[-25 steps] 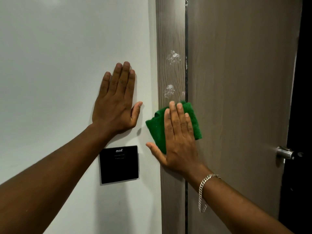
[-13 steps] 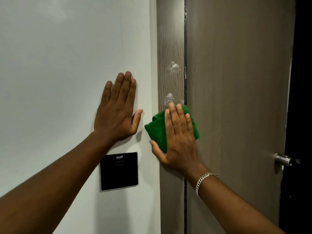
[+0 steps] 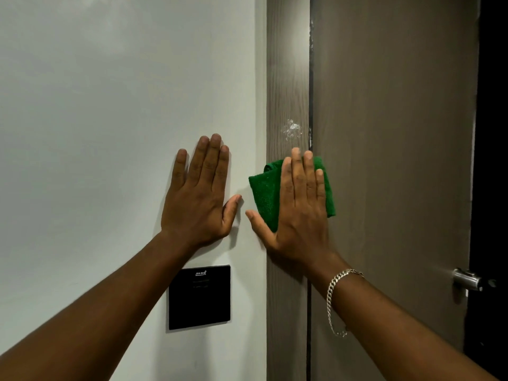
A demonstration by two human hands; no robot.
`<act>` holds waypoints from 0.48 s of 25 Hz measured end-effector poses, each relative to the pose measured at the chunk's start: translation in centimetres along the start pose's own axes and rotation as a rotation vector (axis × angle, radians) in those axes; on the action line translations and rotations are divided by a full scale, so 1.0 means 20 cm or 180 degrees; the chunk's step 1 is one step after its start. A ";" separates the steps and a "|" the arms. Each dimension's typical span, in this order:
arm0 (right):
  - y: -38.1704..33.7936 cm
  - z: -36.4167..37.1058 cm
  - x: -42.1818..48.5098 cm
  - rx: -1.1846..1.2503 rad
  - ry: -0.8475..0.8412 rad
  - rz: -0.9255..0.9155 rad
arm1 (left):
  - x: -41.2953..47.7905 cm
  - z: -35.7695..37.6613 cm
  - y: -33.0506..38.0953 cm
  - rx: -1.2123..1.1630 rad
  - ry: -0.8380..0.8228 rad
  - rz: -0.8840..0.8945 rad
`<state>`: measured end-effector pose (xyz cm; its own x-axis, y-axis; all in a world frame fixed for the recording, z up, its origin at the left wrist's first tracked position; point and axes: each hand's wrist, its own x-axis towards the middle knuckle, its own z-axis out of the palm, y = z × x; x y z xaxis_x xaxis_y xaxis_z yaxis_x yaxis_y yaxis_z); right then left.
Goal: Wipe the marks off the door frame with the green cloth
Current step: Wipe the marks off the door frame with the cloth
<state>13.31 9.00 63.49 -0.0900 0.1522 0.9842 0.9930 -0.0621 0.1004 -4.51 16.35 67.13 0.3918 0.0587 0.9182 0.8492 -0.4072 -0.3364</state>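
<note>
The grey-brown wood-grain door frame (image 3: 287, 78) runs top to bottom just right of centre. A white smudge mark (image 3: 292, 131) sits on it a little above my fingertips. My right hand (image 3: 299, 213) lies flat, pressing the folded green cloth (image 3: 265, 193) against the frame; the cloth sticks out on both sides of the hand. Any mark under the cloth is hidden. My left hand (image 3: 199, 193) rests flat on the white wall, fingers together, holding nothing.
A black square panel (image 3: 199, 296) is mounted on the white wall (image 3: 110, 119) below my left hand. The brown door (image 3: 393, 147) stands right of the frame, with a metal handle (image 3: 467, 280) at its right edge and a dark gap beyond.
My right hand has slid the cloth up the frame and now covers the lower white mark; only the upper mark shows. The left hand has stayed on the wall.
</note>
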 end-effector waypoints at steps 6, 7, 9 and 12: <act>0.06 0.01 0.03 -0.0160 0.0071 -0.0101 | -0.01 0.00 0.00 -0.0010 -0.0030 -0.0004; 0.03 0.01 0.05 -0.0134 0.0077 -0.0047 | -0.01 0.00 0.00 -0.0026 -0.0044 -0.0006; 0.03 0.01 0.02 -0.0211 0.0005 -0.0301 | 0.00 0.00 -0.01 -0.0019 -0.0051 -0.0013; 0.11 -0.01 0.01 -0.0374 -0.0109 -0.0616 | 0.00 0.00 0.00 -0.0024 -0.0022 -0.0003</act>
<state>15.50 8.79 63.92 -0.2732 0.2057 0.9397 0.9416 -0.1426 0.3050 -4.58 16.41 67.14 0.3934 0.0653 0.9170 0.8469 -0.4139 -0.3338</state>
